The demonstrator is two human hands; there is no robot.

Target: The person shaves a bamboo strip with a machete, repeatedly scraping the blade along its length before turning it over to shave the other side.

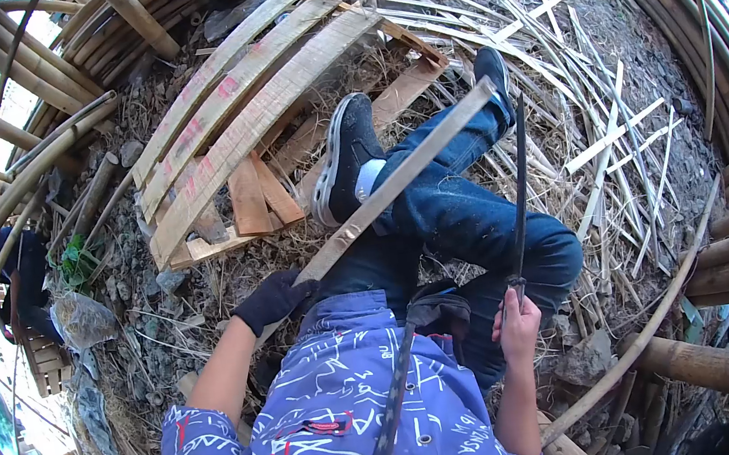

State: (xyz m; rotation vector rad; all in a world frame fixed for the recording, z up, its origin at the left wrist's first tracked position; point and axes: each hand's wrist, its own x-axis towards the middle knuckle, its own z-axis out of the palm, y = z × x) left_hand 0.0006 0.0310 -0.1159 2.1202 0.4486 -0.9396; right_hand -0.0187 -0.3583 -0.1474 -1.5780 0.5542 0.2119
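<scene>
Slat (404, 181) runs out beyond our left fingers (286, 297), gloved and curled round it; loose grip could let it twist. Blade (521, 198) rises from our right fingers (511, 303), wrapped round handle (516, 282); stray swing could nick our knee (558, 250), close beside.

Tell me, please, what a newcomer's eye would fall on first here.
Probably the long dark blade in the right hand, over the bent leg. Next, the pale strip in the gloved left hand, slanting across the lap. Then the slatted wooden pallet with pink marks by the shoes.
</scene>
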